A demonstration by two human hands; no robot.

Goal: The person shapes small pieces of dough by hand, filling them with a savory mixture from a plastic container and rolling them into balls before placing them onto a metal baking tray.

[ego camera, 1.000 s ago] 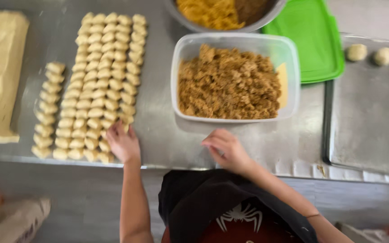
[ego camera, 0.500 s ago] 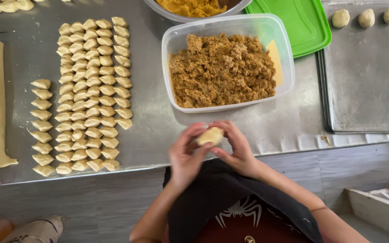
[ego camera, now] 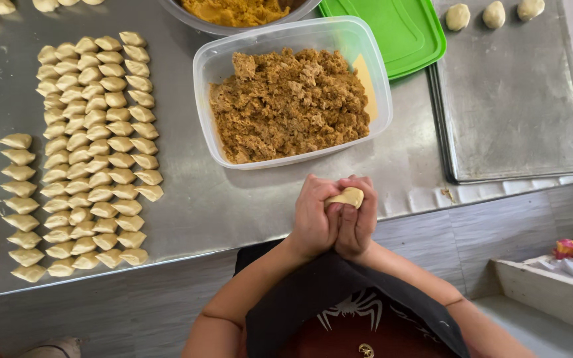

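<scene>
Steel-grey metal worktop (ego camera: 233, 205) fills the upper view, its front edge running just ahead of the person's body. Bare metal lies open between that edge and the clear rectangular plastic tub of brown crumbly filling (ego camera: 291, 106), and this is where both hands sit. Left of them, well apart, stand close rows of small pale pinched dough pieces (ego camera: 94, 146). Right of the tub lies a flat grey metal baking tray (ego camera: 518, 113), mostly bare, with 3 pale dough balls (ego camera: 494, 13) at its far end. A green plastic lid (ego camera: 392, 33) and a metal bowl of orange-yellow filling (ego camera: 237, 12) sit beyond the tub.

Compared with half a second ago, the hands have drawn tighter together and the dough piece shows less, now peeking out at the top rather than lying open between the palms. A full second ago the hands were apart, the left at the rows of dough and the right resting on the worktop.

Left hand (ego camera: 314, 219) and right hand (ego camera: 358, 215) press against each other, fingers curled closed around a small pale yellow dough piece (ego camera: 346, 197). The piece is held at the fingertips, just above the worktop's front edge and just in front of the tub.
</scene>
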